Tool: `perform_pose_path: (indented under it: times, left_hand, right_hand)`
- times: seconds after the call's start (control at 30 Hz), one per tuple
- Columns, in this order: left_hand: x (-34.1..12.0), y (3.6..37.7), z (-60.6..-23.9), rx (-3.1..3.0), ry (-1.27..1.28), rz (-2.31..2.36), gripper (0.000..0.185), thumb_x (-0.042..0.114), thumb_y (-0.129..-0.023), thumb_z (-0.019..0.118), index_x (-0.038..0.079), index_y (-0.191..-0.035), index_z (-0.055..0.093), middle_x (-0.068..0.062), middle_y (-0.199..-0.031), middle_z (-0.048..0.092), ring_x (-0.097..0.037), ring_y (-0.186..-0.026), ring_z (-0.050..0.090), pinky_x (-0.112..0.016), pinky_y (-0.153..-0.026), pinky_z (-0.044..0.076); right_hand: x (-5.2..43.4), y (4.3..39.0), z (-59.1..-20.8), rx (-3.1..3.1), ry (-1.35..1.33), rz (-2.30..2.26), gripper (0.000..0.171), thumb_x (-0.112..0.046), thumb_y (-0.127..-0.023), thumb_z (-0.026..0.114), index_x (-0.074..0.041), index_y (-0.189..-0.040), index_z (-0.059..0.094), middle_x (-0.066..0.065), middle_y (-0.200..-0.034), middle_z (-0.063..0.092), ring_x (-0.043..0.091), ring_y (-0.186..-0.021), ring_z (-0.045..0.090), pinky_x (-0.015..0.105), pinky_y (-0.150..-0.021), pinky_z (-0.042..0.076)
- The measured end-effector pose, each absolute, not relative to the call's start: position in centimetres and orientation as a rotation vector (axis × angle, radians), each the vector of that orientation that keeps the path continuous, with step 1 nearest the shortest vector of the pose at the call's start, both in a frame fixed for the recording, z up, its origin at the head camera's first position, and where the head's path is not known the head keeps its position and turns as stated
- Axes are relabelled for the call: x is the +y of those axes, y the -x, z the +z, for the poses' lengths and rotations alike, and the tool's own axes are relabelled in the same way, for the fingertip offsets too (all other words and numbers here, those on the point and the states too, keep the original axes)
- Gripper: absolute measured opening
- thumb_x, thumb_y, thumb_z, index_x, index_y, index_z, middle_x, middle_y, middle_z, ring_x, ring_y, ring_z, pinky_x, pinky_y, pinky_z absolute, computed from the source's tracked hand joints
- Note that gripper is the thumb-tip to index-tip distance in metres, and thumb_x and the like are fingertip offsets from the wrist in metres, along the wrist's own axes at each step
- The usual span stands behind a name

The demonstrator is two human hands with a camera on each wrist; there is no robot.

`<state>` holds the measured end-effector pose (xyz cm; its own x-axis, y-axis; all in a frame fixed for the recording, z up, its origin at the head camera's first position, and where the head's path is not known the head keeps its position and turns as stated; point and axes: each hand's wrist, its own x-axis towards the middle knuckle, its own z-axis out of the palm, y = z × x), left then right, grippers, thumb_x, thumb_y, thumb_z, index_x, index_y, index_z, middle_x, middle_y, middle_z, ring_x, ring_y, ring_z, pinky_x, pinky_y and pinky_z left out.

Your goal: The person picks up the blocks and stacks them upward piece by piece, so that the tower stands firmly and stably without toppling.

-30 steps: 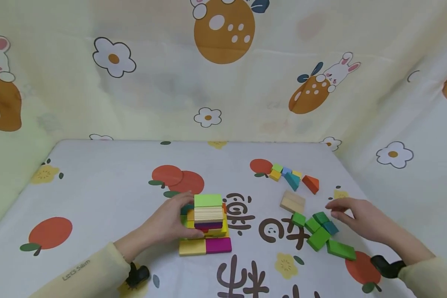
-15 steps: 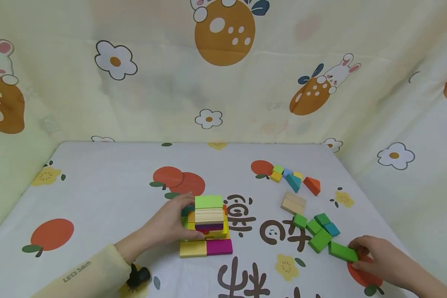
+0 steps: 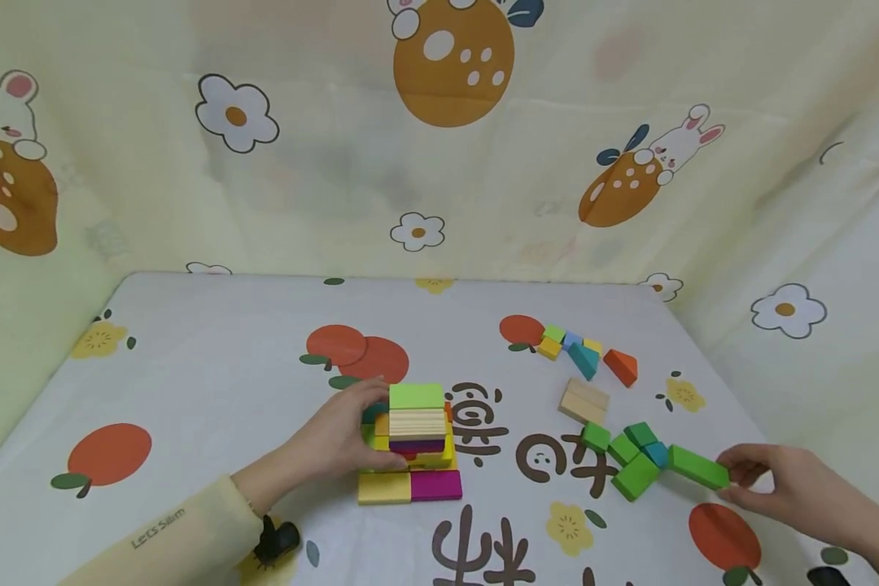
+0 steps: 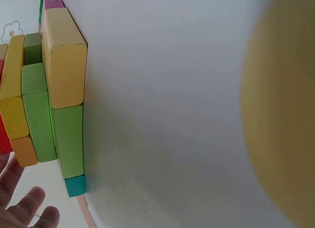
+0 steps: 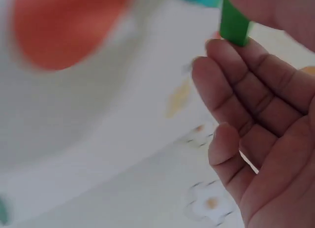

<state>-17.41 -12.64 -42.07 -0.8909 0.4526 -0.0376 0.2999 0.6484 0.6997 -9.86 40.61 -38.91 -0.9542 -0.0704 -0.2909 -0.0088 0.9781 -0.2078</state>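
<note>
Stack (image 3: 413, 427) at table centre: painted wood blocks, matt, smooth; one layer bare wood with visible grain stripes. Yellow base block (image 4: 65, 60) in the left wrist view: matt paint, rounded edges, faint scuffs. Green block (image 3: 697, 467) at 3 o'clock, pinched by right hand (image 3: 784, 487): same matt painted wood. Bare block (image 3: 583, 401) at 2 o'clock: unpainted pale wood. Tablecloth (image 3: 190, 358): soft printed cloth, matt, slightly creased. Backdrop (image 3: 322, 163): printed fabric, wrinkled.

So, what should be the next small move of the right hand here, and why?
Probably carry the long green block leftward toward the block stack. The right hand pinches it by one end, lifted near the loose green blocks, while the left hand steadies the stack.
</note>
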Motion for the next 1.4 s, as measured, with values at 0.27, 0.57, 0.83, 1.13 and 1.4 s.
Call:
perform_pose_path:
  times: [0.27, 0.57, 0.83, 1.13, 1.4]
  left_hand:
    - [-12.7, 17.4, -42.1, 2.654, -0.610, 1.087, 0.079, 0.037, -0.071, 0.094, 0.001, -0.134, 0.061, -0.018, -0.156, 0.047, -0.038, -0.148, 0.040, -0.059, -0.116, 0.041]
    - [-12.6, 17.4, -42.1, 2.625, -0.616, 1.131, 0.077, 0.035, -0.071, 0.094, 0.003, -0.133, 0.062, -0.016, -0.156, 0.048, -0.036, -0.149, 0.039, -0.058, -0.119, 0.039]
    - [-12.8, 17.4, -42.2, 2.614, -0.614, 1.152, 0.076, 0.034, -0.071, 0.094, 0.003, -0.132, 0.062, -0.016, -0.154, 0.050, -0.037, -0.148, 0.040, -0.059, -0.118, 0.040]
    - [-12.8, 17.7, -42.1, 2.612, -0.651, 1.154, 0.074, 0.034, -0.071, 0.094, 0.004, -0.132, 0.063, -0.015, -0.151, 0.053, -0.036, -0.148, 0.040, -0.058, -0.119, 0.038]
    - [-12.8, 17.6, -42.1, 2.624, -0.621, 1.136, 0.078, 0.034, -0.071, 0.094, 0.001, -0.134, 0.062, -0.016, -0.153, 0.050, -0.037, -0.148, 0.041, -0.057, -0.118, 0.039]
  right_hand:
    - [29.8, 14.6, -35.1, 2.959, 0.526, -0.385, 0.026, -0.022, -0.081, 0.085, -0.012, -0.103, 0.073, -0.012, -0.087, 0.065, 0.001, -0.080, 0.055, 0.023, -0.068, 0.052]
    - [17.9, 18.4, -33.0, 2.882, 0.927, -0.434, 0.019, -0.023, -0.086, 0.081, -0.015, -0.100, 0.071, -0.010, -0.087, 0.065, 0.007, -0.083, 0.056, 0.026, -0.073, 0.055]
    - [12.6, 20.0, -32.6, 2.791, 1.024, -0.385, 0.024, -0.026, -0.087, 0.080, -0.012, -0.105, 0.072, -0.006, -0.090, 0.065, 0.009, -0.084, 0.058, 0.024, -0.073, 0.054]
    - [11.5, 20.3, -32.6, 2.754, 1.035, -0.329, 0.026, -0.028, -0.087, 0.081, -0.014, -0.106, 0.071, -0.007, -0.092, 0.066, 0.007, -0.083, 0.058, 0.022, -0.073, 0.054]
    - [11.4, 20.3, -32.7, 2.738, 1.060, -0.332, 0.028, -0.030, -0.088, 0.079, -0.013, -0.109, 0.071, -0.006, -0.093, 0.066, 0.007, -0.085, 0.059, 0.023, -0.075, 0.055]
